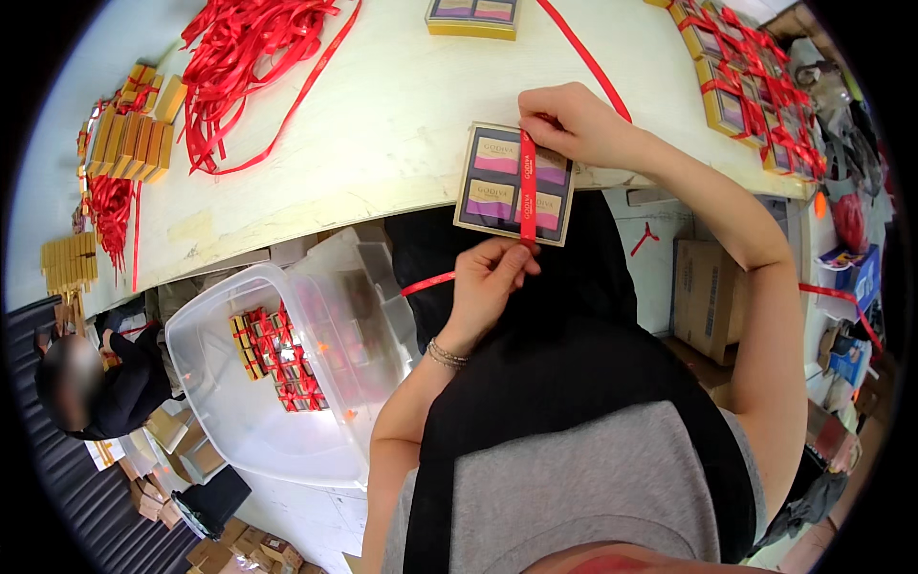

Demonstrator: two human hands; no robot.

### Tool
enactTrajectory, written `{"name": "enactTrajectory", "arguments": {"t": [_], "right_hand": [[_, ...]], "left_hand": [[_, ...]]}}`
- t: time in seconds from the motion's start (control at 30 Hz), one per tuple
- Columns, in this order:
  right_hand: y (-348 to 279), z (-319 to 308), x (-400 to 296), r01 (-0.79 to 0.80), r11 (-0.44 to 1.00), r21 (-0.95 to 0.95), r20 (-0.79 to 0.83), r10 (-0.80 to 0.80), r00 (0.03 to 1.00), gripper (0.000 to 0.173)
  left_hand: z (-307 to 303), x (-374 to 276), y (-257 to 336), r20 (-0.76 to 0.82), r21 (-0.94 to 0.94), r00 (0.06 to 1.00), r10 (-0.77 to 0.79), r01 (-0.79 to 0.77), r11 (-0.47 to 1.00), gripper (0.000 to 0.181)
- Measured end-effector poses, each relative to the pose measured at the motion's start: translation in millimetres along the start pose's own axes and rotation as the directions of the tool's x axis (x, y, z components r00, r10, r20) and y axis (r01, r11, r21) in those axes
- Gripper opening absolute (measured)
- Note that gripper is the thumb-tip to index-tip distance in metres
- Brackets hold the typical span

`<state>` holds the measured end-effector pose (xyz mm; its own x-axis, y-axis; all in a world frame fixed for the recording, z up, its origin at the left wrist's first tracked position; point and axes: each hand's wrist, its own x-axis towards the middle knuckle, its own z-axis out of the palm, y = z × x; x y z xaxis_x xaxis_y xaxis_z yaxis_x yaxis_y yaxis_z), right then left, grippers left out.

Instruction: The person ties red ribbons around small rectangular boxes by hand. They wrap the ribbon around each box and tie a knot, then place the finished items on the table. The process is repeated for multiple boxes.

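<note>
A square Godiva chocolate box [490, 176] with a clear lid and gold rim overhangs the table's front edge, tilted slightly. Across its lid, right of the middle, runs a printed red ribbon [528, 179]. My left hand [491, 280] pinches this ribbon at the box's near edge, and a loose length trails off to the left of the wrist. At the far edge my right hand [581, 125] grips the ribbon between thumb and fingers. More red ribbon [588, 57] extends from behind that hand towards the far side of the table. The underside of the box is hidden.
On the white table [387, 122] lie a heap of red ribbons [251, 50], another chocolate box [473, 18], and ribbon-tied boxes [753, 93]. Left are gold boxes [129, 143]. Below stands a clear plastic bin [237, 438] holding tied boxes. Another person [107, 380] is at far left.
</note>
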<state>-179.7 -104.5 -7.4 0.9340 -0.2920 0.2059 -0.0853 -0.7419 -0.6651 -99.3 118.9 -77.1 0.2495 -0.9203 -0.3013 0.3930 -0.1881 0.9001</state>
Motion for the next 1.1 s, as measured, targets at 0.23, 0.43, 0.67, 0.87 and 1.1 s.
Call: {"name": "enactTrajectory", "arguments": {"t": [0.23,0.43,0.67,0.87,1.1], "right_hand": [[-1,0,-2,-0.053,0.999,0.011,0.04,0.052,0.998,0.015],[-49,-5,15,0.114,0.599,-0.792,-0.389,-0.64,0.663,0.021],[-179,-37,46,0.328,0.713,-0.62,-0.162,-0.525,0.836,0.027],[-229,-28,55,0.605,0.793,0.076,-0.011,-0.606,0.795,0.025],[-223,-5,98,0.226,0.591,0.774,0.111,-0.478,0.871,0.024]], "left_hand": [[0,4,42,-0.079,-0.294,0.997,-0.008,-0.016,0.956,0.02],[-10,-12,72,-0.24,-0.352,0.971,-0.01,-0.078,0.933,0.017],[-19,-81,205,-0.443,-0.277,0.745,0.499,-0.643,0.714,0.013],[-20,-153,233,-0.495,-0.068,0.484,0.722,-0.85,0.523,0.031],[-59,-152,207,-0.402,-0.05,0.72,0.566,-0.635,0.771,0.036]]}}
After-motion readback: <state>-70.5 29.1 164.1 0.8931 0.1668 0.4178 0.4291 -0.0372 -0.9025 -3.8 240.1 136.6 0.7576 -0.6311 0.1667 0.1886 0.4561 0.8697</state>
